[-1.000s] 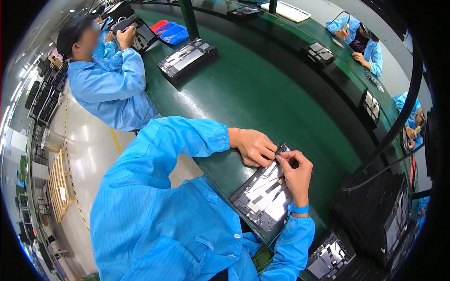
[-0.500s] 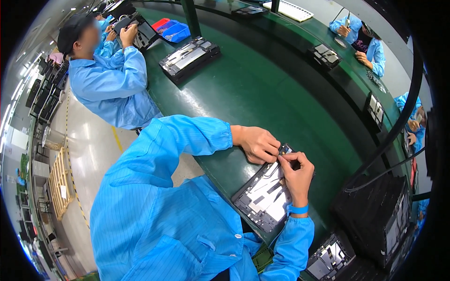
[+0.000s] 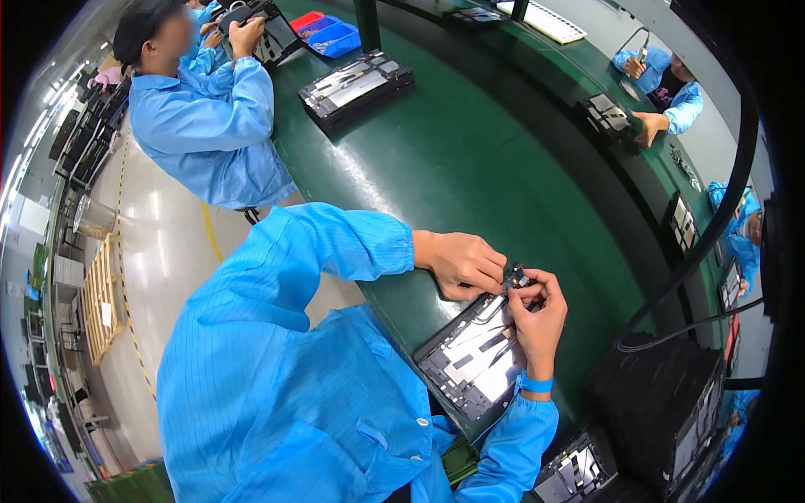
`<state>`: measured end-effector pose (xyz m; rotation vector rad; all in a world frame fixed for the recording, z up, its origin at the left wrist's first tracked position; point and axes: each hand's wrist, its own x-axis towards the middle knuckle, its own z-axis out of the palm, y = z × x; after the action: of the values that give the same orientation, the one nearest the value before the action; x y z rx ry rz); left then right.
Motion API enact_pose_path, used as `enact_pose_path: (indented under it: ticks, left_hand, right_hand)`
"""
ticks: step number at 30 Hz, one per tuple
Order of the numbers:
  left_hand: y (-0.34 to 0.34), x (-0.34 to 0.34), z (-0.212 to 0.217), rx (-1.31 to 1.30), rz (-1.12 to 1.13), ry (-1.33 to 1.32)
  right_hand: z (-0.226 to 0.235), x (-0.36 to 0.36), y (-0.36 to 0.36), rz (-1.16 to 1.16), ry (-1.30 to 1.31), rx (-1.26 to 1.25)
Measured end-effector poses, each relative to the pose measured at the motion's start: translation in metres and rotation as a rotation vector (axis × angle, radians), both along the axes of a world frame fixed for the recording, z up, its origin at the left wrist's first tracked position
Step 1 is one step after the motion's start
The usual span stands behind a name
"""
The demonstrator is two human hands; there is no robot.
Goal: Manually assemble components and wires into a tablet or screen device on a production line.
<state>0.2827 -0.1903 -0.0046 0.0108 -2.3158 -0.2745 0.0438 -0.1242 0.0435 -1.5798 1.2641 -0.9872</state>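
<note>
Casing [image 3: 464, 356], flat, rectangular and black, with silver-white panels and dark ribbon strips across its inside, is lying open-faced at the near edge of a glossy dark-green surface [image 3: 402, 168], in front of a person wearing a striped light-blue jacket [image 3: 268, 369]. The bare left hand [image 3: 461, 264] is bending its fingers over the far end of the casing, where a small black part [image 3: 516, 273] with a yellowish spot is showing. The bare right hand [image 3: 539, 317], with a bright blue wristband [image 3: 537, 384] at its wrist, is hanging over the right side, its thumb and forefinger meeting beside that part. Both hands are curling rather than spreading, yet the fingers are hiding whatever lies between the tips, so I cannot tell what either is gripping. Farther up the surface, a thick black rectangular unit with silver panels [image 3: 360, 88] is resting near a blue plastic bin [image 3: 337, 38] and a red plastic bin [image 3: 303, 23], while a co-worker in a light-blue jacket and black cap [image 3: 201, 117] is holding up a flat dark device [image 3: 278, 40]
</note>
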Motion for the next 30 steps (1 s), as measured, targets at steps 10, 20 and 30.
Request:
enact_pose_path:
  ticks: [10, 20, 30]
  left_hand:
    - [0.0015, -0.0017, -0.0010, -0.028, 0.005, 0.014]
    - [0.0009, -0.0030, -0.0030, 0.021, 0.033, 0.021]
    - [0.0069, -0.0060, -0.0001, 0.083, 0.059, -0.004]
  right_hand:
    - [-0.0042, -0.0032, 0.0001, 0.011, -0.053, 0.015]
    - [-0.0037, 0.0014, -0.0003, -0.009, -0.019, 0.000]
    - [-0.0056, -0.0006, 0.0013, 0.023, -0.037, -0.054]
